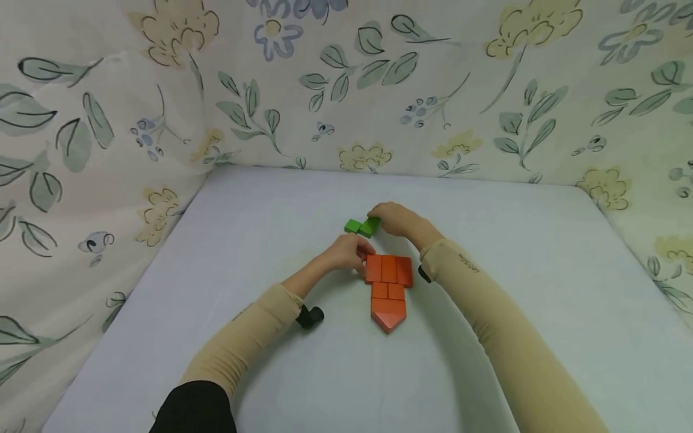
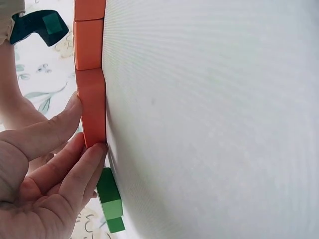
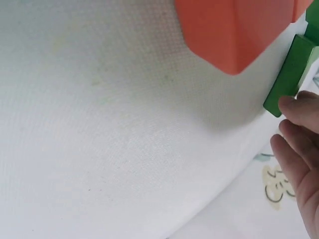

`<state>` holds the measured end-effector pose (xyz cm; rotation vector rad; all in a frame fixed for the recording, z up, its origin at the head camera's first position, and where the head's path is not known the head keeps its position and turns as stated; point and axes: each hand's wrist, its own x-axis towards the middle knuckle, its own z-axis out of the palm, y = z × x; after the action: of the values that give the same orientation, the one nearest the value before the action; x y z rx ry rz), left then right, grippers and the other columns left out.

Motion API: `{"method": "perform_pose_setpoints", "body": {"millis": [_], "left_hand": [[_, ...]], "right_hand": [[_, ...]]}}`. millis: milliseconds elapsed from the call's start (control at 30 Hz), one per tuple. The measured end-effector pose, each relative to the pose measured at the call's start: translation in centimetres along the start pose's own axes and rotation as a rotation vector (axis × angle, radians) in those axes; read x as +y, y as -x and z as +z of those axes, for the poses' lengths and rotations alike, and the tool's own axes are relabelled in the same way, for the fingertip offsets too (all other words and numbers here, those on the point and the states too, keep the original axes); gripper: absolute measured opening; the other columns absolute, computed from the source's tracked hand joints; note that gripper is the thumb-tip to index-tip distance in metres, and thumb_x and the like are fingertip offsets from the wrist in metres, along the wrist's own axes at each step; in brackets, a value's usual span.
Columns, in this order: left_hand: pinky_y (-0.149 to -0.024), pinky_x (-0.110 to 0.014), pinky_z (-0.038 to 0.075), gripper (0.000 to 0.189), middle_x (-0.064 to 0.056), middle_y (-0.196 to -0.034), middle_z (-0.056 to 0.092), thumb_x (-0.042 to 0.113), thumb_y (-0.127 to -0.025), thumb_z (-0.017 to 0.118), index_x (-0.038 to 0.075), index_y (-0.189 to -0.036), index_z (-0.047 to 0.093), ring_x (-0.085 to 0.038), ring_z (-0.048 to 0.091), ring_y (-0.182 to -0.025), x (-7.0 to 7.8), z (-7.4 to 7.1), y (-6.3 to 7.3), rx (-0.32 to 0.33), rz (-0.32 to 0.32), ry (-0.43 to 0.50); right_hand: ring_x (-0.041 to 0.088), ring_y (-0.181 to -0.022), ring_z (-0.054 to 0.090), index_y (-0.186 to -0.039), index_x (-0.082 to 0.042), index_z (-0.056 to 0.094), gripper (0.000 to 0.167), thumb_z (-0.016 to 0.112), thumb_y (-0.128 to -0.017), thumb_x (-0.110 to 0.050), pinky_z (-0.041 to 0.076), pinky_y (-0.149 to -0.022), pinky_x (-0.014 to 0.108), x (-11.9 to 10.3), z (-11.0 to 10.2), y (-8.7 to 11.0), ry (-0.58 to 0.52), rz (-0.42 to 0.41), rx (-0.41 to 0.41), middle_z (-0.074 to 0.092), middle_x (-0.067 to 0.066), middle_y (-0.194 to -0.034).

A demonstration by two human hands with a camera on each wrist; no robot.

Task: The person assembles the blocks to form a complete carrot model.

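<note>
Flat orange blocks (image 1: 388,269) lie on the white table, set edge to edge in a shape with a wide row at the far end and a triangular block (image 1: 388,320) at the near end. My left hand (image 1: 346,251) holds the corner orange block (image 2: 92,107) at the far left of that row, thumb on one face and fingertips at its end. Just beyond, my right hand (image 1: 397,219) pinches the right end of a green block (image 3: 289,82). A smaller green block (image 1: 353,225) touches its left side. The right fingers partly cover the held green block.
Floral cloth (image 1: 346,90) hangs behind the table and along both sides. White tabletop (image 1: 514,240) spreads around the blocks. A dark wrist camera (image 1: 310,317) sticks out below my left sleeve.
</note>
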<state>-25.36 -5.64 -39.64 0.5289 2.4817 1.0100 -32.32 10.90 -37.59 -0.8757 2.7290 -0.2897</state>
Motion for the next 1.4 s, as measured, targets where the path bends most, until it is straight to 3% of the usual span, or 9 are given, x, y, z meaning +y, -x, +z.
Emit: {"method": "perform_pose_setpoints", "body": {"millis": [233,567,933,1133,1400], "left_hand": [[-0.071,-0.022,0.047,0.042,-0.008,-0.095,0.067,-0.003,-0.072,0.082,-0.002,-0.113,0.069,-0.015,0.055,-0.083,0.3,-0.2,0.2,0.005,0.002,0.005],[-0.069,-0.021,0.045,0.044,-0.006,-0.091,0.065,-0.003,-0.071,0.082,-0.002,-0.113,0.069,-0.015,0.052,-0.082,0.2,-0.1,0.0,0.000,0.006,-0.004],[-0.067,-0.021,0.044,0.044,-0.006,-0.090,0.063,-0.004,-0.073,0.080,-0.001,-0.115,0.068,-0.014,0.051,-0.080,0.0,0.2,0.1,0.003,0.006,0.016],[-0.064,-0.021,0.044,0.044,-0.007,-0.091,0.064,-0.002,-0.073,0.081,-0.002,-0.115,0.068,-0.014,0.051,-0.079,0.2,0.1,0.3,0.002,0.024,-0.008],[-0.081,-0.025,0.051,0.048,-0.012,-0.105,0.067,-0.001,-0.073,0.083,-0.003,-0.116,0.064,-0.020,0.062,-0.095,0.1,0.2,0.2,0.021,-0.013,0.004]], "right_hand": [[0.029,-0.105,0.058,-0.118,0.005,0.066,0.034,0.056,-0.087,0.012,0.046,-0.097,0.040,0.1,0.1,0.2,0.074,-0.003,0.044,0.061,0.018,-0.115],[0.025,-0.087,0.054,-0.107,0.005,0.070,0.026,0.068,-0.082,-0.001,0.049,-0.085,0.039,0.2,-0.5,0.8,-0.005,-0.017,0.000,0.067,0.015,-0.099],[0.021,-0.077,0.054,-0.099,0.003,0.073,0.023,0.073,-0.080,-0.009,0.049,-0.074,0.037,1.5,-0.3,4.1,-0.057,-0.085,0.073,0.067,0.008,-0.085],[0.019,-0.072,0.053,-0.096,0.001,0.074,0.021,0.075,-0.080,-0.012,0.048,-0.066,0.032,2.0,0.2,5.4,-0.095,-0.104,0.068,0.065,0.005,-0.078],[0.018,-0.074,0.054,-0.097,0.001,0.074,0.021,0.076,-0.082,-0.013,0.050,-0.070,0.032,2.3,0.6,5.9,-0.134,-0.078,0.032,0.067,0.005,-0.082]]}}
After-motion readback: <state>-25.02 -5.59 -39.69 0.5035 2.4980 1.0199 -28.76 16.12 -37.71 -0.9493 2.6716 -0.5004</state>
